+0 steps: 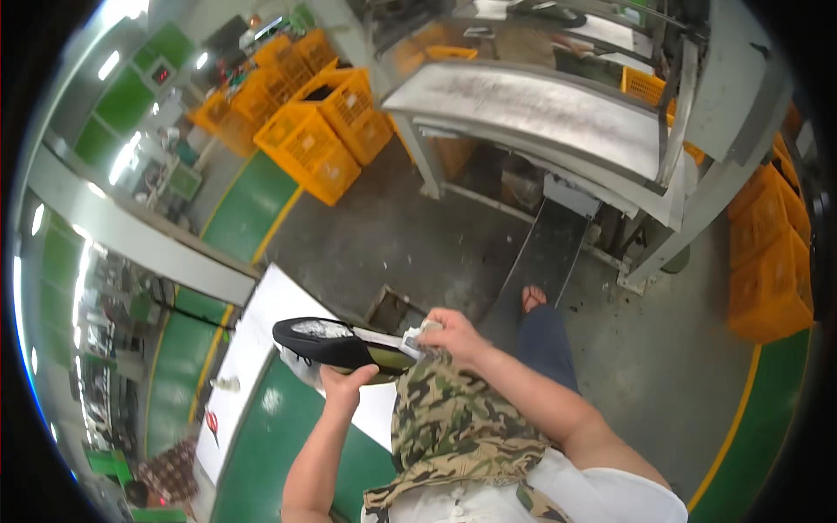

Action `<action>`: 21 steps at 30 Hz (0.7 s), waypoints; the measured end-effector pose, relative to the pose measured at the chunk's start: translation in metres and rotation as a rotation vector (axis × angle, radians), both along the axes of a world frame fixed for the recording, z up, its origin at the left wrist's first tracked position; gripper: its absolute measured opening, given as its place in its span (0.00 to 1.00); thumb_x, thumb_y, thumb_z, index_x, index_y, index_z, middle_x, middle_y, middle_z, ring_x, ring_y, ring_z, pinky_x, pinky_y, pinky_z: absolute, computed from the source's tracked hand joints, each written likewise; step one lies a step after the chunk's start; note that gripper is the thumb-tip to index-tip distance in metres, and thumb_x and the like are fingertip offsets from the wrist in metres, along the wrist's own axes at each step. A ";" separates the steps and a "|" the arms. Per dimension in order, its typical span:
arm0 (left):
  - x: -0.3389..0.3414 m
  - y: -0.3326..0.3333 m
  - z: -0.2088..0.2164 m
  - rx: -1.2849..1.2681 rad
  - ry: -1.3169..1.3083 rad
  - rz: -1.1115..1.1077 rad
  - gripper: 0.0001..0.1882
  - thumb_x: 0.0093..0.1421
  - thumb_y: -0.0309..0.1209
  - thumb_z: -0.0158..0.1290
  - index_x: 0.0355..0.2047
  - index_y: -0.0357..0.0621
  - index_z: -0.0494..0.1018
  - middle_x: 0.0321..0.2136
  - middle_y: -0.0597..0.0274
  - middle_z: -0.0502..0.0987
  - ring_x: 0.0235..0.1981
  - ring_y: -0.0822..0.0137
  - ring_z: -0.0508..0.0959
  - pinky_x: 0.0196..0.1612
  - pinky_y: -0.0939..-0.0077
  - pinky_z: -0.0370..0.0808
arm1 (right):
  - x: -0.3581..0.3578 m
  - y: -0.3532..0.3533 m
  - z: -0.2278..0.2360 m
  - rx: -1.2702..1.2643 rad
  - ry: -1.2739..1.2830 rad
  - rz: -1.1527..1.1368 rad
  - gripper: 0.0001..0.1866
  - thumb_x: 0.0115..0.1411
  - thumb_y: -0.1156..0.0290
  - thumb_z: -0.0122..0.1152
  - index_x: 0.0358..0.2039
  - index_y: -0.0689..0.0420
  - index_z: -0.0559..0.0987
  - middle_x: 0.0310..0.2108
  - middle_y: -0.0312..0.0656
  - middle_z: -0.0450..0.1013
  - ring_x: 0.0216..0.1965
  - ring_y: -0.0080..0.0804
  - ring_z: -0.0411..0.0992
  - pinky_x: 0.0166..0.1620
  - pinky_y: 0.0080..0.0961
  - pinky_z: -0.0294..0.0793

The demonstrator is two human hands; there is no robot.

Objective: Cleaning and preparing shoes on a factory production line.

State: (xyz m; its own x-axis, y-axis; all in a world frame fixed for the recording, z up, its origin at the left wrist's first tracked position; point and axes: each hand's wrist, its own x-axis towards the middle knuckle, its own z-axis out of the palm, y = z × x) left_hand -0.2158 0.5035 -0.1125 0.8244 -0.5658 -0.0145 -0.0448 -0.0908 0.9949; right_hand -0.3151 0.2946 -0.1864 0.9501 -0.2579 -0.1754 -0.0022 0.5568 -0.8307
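A black shoe (336,350) is held up in front of my camouflage apron, over the corner of a table. It has a yellow-green lining, and crumpled whitish material shows at its toe end. My left hand (344,385) grips the shoe from below, with the thumb along its near side. At the other end, by the heel, my right hand (455,335) is closed with its fingertips on a small crumpled white piece (418,335), perhaps cloth or paper. Part of that piece is hidden by the fingers.
Red-handled scissors (212,424) and a small whitish object (227,383) lie on the white-edged green table (270,436). Orange crates (309,148) are stacked far left, more crates (767,261) at right. A metal-framed bench (532,105) stands ahead. A person in plaid (170,471) is lower left.
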 end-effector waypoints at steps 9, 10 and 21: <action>0.066 -0.128 0.096 0.036 -0.296 -0.074 0.28 0.41 0.22 0.64 0.44 0.36 0.68 0.36 0.59 0.76 0.37 0.65 0.76 0.45 0.71 0.73 | -0.010 -0.060 -0.086 0.455 0.031 -0.394 0.06 0.52 0.77 0.60 0.31 0.56 0.72 0.25 0.36 0.72 0.22 0.21 0.68 0.23 0.20 0.63; 0.073 -0.149 0.109 0.013 -0.373 -0.076 0.28 0.41 0.21 0.64 0.44 0.36 0.68 0.37 0.60 0.75 0.38 0.66 0.75 0.46 0.72 0.73 | -0.013 -0.063 -0.092 0.470 0.027 -0.392 0.06 0.52 0.77 0.60 0.31 0.56 0.72 0.25 0.36 0.72 0.22 0.21 0.68 0.23 0.20 0.63; 0.160 -0.395 0.186 0.455 -1.126 0.143 0.36 0.36 0.42 0.69 0.43 0.31 0.71 0.36 0.44 0.79 0.39 0.52 0.80 0.45 0.65 0.75 | -0.014 -0.103 -0.157 0.400 0.190 -0.571 0.07 0.48 0.76 0.63 0.25 0.56 0.72 0.21 0.34 0.69 0.20 0.21 0.65 0.24 0.20 0.60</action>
State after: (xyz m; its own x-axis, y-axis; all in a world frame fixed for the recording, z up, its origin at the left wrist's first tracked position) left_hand -0.0554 0.1090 0.0740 0.5588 -0.5984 0.5741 -0.8212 -0.4955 0.2829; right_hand -0.3291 0.1920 -0.3436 0.6297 -0.5865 -0.5094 0.2555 0.7756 -0.5772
